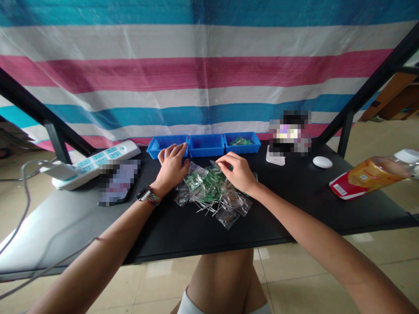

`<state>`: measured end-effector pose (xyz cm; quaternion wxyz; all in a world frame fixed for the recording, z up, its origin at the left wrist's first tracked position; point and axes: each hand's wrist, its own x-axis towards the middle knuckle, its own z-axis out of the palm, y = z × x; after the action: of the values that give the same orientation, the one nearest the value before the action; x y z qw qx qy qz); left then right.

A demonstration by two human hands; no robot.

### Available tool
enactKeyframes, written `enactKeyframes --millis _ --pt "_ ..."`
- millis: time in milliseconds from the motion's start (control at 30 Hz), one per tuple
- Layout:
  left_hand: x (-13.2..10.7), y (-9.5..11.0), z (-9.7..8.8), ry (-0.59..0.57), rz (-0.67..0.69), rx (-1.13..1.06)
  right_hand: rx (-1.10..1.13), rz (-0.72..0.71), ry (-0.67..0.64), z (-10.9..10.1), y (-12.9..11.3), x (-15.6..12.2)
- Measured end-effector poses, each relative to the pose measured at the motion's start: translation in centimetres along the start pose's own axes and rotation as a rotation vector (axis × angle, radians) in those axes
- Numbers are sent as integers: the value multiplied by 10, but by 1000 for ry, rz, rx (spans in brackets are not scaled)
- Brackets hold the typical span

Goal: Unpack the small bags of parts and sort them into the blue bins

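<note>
A heap of small clear plastic bags (228, 217), green packets (212, 185) and thin silvery rods (204, 207) lies on the black table. My left hand (172, 168), with a dark band and a woven bracelet at the wrist, is over the heap's left edge. Its fingers are stretched toward the bins and I see nothing in them. At the heap's upper right, thumb and fingers of my right hand (238, 173) are pinched together. A bit of clear plastic shows at the fingertips, its contents too small to make out.
Behind the heap stand three joined blue bins (207, 152); the right one holds green packets (241, 141). On the left lie a power strip (98, 162) with cables and a blurred phone-like object (119, 183). A white oval object (322, 162) and a lying drink bottle (363, 176) are right.
</note>
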<state>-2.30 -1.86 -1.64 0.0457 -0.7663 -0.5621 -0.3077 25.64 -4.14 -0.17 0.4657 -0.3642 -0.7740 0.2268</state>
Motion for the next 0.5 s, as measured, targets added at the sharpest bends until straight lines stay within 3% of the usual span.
enactKeyframes --millis 133,267,400,500 --pt "1 7 -8 56 35 -57 415 232 39 2 4 5" --pt "1 29 -26 93 248 -181 795 436 31 0 3 8" --pt "-2 49 -36 24 450 -270 974 521 -8 -2 -5 8" --pt "-4 55 -34 23 484 -362 993 548 -84 -1 -8 6"
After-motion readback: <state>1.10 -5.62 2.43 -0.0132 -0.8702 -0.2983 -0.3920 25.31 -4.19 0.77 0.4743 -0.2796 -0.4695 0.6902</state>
